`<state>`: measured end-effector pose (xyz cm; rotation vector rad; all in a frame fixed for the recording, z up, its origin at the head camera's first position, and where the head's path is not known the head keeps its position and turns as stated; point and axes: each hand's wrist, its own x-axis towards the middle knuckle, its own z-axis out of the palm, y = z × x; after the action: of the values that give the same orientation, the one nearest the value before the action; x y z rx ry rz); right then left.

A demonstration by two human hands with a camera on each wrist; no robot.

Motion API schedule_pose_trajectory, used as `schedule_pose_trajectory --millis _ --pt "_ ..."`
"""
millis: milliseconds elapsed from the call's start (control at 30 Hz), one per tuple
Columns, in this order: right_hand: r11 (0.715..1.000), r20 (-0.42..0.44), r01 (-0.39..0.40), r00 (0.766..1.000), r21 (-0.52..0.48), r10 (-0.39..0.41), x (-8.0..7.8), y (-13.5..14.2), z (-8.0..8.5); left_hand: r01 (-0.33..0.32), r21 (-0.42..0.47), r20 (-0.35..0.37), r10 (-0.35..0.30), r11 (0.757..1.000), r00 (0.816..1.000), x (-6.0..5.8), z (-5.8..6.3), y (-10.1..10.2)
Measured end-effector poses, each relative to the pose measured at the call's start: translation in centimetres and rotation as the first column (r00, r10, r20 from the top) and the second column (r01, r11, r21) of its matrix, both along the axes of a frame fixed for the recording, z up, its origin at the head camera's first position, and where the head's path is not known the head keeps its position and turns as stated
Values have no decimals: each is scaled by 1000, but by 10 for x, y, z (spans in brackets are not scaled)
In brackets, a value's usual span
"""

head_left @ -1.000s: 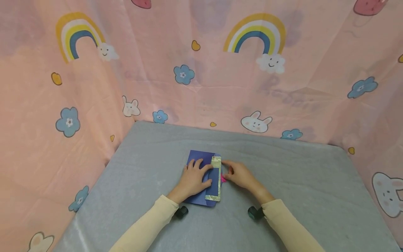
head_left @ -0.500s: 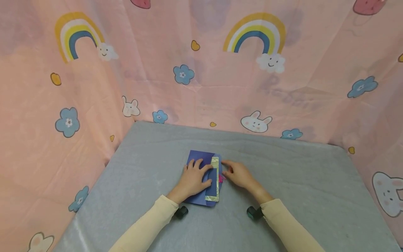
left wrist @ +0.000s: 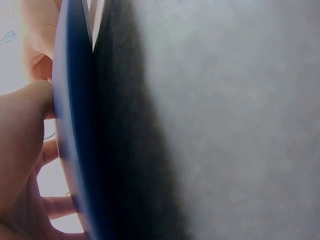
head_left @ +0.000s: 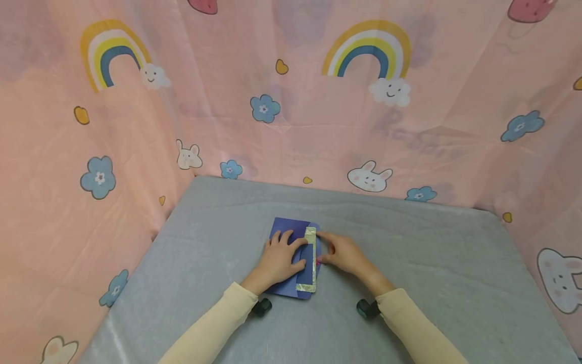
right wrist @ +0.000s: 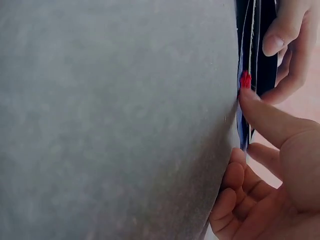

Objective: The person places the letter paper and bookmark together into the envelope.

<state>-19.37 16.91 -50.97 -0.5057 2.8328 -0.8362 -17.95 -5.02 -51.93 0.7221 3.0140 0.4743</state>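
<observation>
A blue-violet paper envelope (head_left: 291,224) lies on the table, partly covered by my left hand (head_left: 277,259), which presses on it with spread fingers. A dark blue card (head_left: 306,273) with a gold foil border overlaps the envelope's right side. At their right edge is my right hand (head_left: 344,254), index fingertip near the upper corner and thumb lower down. In the right wrist view, the thumb touches a small red-pink tassel (right wrist: 245,79) sticking out at the edge, while the other fingers curl loosely. The left wrist view shows the envelope edge (left wrist: 75,120) close up, beside left-hand fingers.
A grey cloth (head_left: 432,263) covers the table. Pink printed curtain (head_left: 291,146) hangs behind it and along both sides. Black wrist cameras sit at the cuffs of both cream sleeves (head_left: 420,323).
The gold-edged card has shifted slightly left over the envelope, and the tassel has drawn in towards it. My right fingertips have followed a little leftward. The left hand stays in place.
</observation>
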Motion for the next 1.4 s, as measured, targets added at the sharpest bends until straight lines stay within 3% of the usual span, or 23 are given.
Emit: schedule_pose_trajectory --millis 367,767,1400 --pt "997 -2 15 1000 78 -15 2 -8 -1 1 -10 -7 -1 1000 1000 0 -1 0" --pt "999 -12 -7 1000 38 7 1 -6 -2 3 -2 2 -3 1000 1000 0 0 0" --pt "993 -29 41 999 111 -38 7 -20 1 6 6 -8 -6 1000 1000 0 0 -1"
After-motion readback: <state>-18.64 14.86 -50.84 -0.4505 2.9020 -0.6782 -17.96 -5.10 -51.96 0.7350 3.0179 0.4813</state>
